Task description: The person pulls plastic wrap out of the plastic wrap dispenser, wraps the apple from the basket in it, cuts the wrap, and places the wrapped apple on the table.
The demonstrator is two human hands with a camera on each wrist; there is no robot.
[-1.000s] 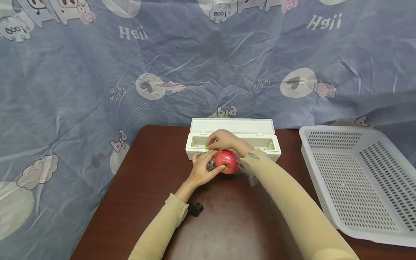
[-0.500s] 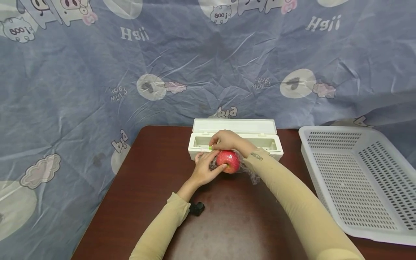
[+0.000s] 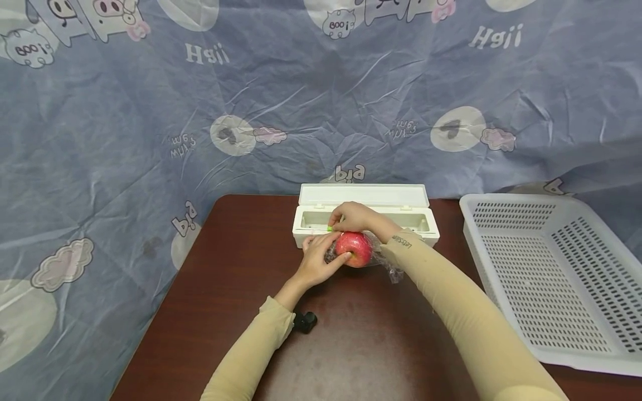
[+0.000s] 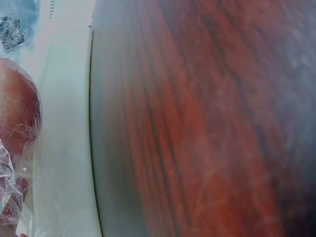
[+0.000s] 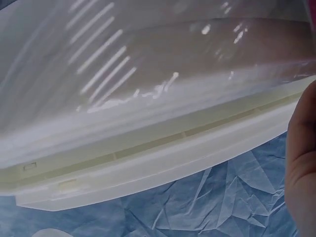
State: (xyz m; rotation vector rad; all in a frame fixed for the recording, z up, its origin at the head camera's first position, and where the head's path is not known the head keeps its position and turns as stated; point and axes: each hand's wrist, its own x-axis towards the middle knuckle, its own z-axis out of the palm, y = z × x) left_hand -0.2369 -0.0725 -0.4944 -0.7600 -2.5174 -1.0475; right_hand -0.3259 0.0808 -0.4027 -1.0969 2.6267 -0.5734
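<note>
A red apple [image 3: 354,249] with clear plastic wrap around it sits against the front of a white cling film dispenser [image 3: 426,236], whose lid [image 3: 363,195] stands raised. My left hand [image 3: 316,263] grips the apple from the left, its thumb across the near side. In the left wrist view the wrapped apple [image 4: 17,106] shows at the left edge. My right hand [image 3: 350,216] reaches over the apple and pinches a small green slider [image 3: 329,228] on the dispenser's front rim. Clear film [image 5: 158,54] stretches across the right wrist view; loose film [image 3: 393,272] hangs right of the apple.
A white perforated basket [image 3: 551,289] stands at the right of the brown table [image 3: 241,250]. A small black object [image 3: 306,322] lies by the left sleeve, partly hidden. A blue patterned cloth [image 3: 321,111] hangs behind the table.
My right hand has slid a little to the right along the dispenser's rim with the green slider. My left hand keeps its hold on the apple.
</note>
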